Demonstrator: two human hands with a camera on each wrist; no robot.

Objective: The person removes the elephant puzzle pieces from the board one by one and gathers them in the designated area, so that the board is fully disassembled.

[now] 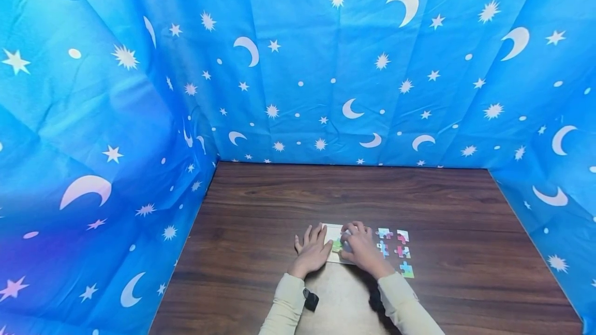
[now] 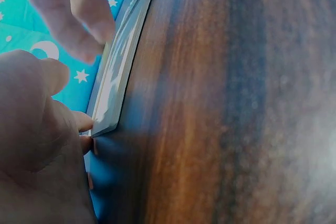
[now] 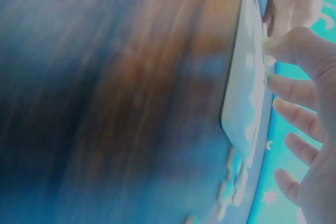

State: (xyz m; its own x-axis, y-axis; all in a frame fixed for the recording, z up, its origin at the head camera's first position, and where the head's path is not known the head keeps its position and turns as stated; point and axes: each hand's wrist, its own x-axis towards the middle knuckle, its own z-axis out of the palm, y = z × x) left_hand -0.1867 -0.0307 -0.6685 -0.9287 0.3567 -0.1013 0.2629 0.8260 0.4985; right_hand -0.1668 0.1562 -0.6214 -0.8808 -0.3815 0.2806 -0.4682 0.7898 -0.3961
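Observation:
A pale, flat puzzle board [image 1: 333, 258] lies on the table with a green jigsaw piece [image 1: 336, 246] showing between the hands. My left hand [image 1: 311, 255] rests at the board's left end, its fingers spread; in the left wrist view fingertips [image 2: 84, 121] meet the board's corner. Over the board's right part, my right hand [image 1: 362, 247] has thumb and index finger at a thin puzzle piece [image 3: 265, 59], pinching it close to the board's surface. The other right fingers [image 3: 299, 119] are spread apart from it. The back of the hand hides part of the board.
Right of the board lie several loose jigsaw pieces [image 1: 403, 252] in two rough columns. The dark wooden table [image 1: 261, 195] is backed and flanked by a blue curtain [image 1: 298, 66] with moons and stars. A black strap [image 1: 310, 300] is on the left wrist.

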